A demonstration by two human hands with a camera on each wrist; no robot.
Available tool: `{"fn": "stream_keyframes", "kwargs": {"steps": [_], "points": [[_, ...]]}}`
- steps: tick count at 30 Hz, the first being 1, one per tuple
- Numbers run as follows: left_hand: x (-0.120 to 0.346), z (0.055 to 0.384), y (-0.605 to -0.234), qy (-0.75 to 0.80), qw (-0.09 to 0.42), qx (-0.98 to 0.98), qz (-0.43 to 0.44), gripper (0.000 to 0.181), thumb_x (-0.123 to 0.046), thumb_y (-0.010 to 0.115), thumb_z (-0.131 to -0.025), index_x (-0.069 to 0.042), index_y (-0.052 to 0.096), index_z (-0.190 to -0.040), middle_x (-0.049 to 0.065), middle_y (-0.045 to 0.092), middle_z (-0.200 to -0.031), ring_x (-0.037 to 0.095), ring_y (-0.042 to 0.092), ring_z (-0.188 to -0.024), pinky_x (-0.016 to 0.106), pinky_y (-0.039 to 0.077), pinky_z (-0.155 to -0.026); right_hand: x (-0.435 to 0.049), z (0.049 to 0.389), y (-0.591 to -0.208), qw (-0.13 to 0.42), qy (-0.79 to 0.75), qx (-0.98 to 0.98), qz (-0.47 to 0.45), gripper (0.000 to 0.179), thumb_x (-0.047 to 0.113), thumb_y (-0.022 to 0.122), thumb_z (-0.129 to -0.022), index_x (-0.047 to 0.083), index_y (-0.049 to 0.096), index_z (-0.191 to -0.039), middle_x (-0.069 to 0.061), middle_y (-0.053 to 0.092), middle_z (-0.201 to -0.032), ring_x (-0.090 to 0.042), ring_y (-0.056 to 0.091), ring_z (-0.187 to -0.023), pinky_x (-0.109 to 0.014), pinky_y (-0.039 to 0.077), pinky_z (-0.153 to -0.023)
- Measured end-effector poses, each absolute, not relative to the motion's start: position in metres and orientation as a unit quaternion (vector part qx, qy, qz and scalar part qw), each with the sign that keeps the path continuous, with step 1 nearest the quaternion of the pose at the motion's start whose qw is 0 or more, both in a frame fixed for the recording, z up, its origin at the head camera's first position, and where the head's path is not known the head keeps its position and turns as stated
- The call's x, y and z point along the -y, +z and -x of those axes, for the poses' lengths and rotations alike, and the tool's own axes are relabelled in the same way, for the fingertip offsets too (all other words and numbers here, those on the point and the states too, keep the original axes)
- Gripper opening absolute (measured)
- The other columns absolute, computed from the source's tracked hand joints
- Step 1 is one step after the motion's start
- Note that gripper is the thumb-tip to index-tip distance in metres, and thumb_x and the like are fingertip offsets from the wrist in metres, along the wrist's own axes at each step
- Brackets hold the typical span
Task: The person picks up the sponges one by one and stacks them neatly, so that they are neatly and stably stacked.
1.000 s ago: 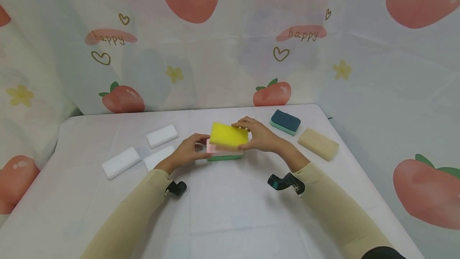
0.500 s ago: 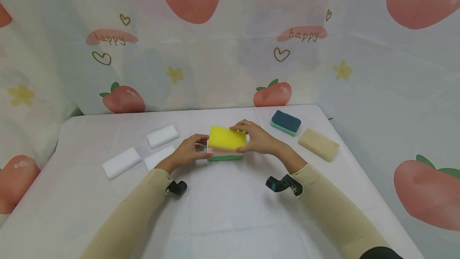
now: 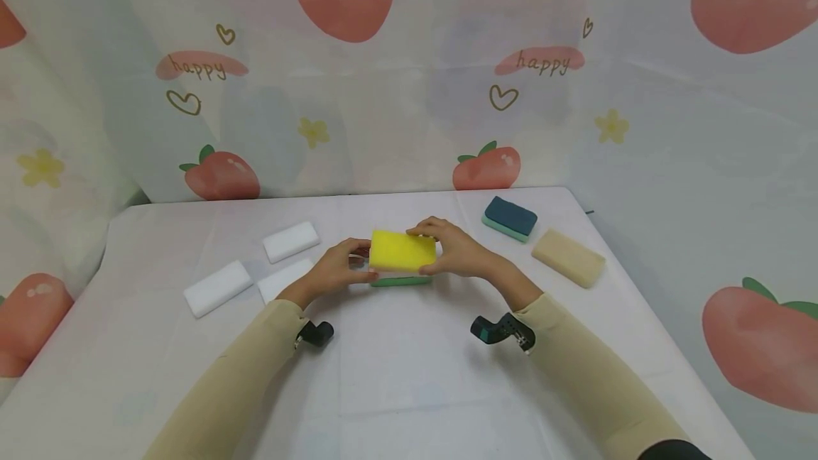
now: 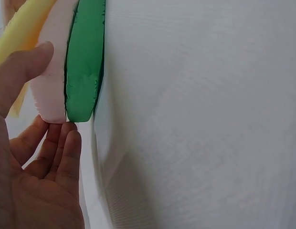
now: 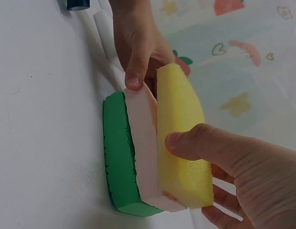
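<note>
A yellow sponge (image 3: 402,250) is gripped at its right end by my right hand (image 3: 459,253), thumb on the near side and fingers behind. Beneath it lies a pink sponge (image 5: 144,143), stacked flat on a green sponge (image 3: 401,281) that rests on the table. My left hand (image 3: 332,270) holds the pink sponge's left end, thumb (image 4: 39,59) on its near side and fingers around the end. In the right wrist view the yellow sponge is close over the pink one, slightly tilted, with a narrow wedge between them at the left end.
Several white sponges (image 3: 217,288) lie on the white-covered table (image 3: 409,375) to the left. At the back right are a dark blue and green sponge (image 3: 509,217) and a beige sponge (image 3: 568,257). A printed cloth (image 3: 396,112) hangs behind the table.
My right hand has lowered the yellow sponge and shifted it slightly left over the pink one, which it now covers in the head view. The left hand has stayed in place.
</note>
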State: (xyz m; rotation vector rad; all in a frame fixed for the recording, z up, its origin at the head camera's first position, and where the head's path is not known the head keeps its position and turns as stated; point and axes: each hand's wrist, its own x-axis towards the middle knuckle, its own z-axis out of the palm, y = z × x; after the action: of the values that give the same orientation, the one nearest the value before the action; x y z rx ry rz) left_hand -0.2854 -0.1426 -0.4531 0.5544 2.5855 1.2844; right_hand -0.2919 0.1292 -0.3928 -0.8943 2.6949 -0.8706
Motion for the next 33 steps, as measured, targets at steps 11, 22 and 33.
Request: {"fn": "stream_keyframes", "kwargs": {"steps": [11,22,33], "points": [[0.1408,0.2852,-0.4524,0.436,0.106,-0.876,-0.177,0.075,-0.027,0.083,-0.080,-0.004,0.047,-0.142,0.010,0.053,-0.138,0.025,0.053,-0.125,0.039,0.042,-0.109,-0.1291,0.2962,-0.3957,0.084,-0.280,-0.905,0.308,0.068,0.023,0.084,-0.077,0.012,0.057,-0.138,-0.007,0.054,-0.135,-0.027,0.045,-0.129,-0.050,0.037,-0.112],[0.1403,0.2839,-0.4488,0.441,0.109,-0.874,-0.171,0.075,-0.024,0.083,-0.079,-0.002,0.047,-0.141,0.010,0.055,-0.136,0.026,0.053,-0.125,0.038,0.043,-0.109,-0.1281,0.2979,-0.3972,0.091,-0.278,-0.906,0.305,0.067,0.023,0.084,-0.078,0.013,0.057,-0.138,-0.007,0.053,-0.137,-0.027,0.044,-0.131,-0.050,0.035,-0.113],[0.1413,0.2851,-0.4518,0.446,0.104,-0.870,-0.184,0.074,-0.021,0.084,-0.079,-0.002,0.048,-0.141,0.010,0.054,-0.136,0.026,0.053,-0.124,0.038,0.043,-0.108,-0.1283,0.2971,-0.3980,0.100,-0.281,-0.905,0.304,0.065,0.021,0.083,-0.079,0.013,0.057,-0.138,-0.007,0.053,-0.138,-0.028,0.044,-0.132,-0.051,0.033,-0.114]]}}
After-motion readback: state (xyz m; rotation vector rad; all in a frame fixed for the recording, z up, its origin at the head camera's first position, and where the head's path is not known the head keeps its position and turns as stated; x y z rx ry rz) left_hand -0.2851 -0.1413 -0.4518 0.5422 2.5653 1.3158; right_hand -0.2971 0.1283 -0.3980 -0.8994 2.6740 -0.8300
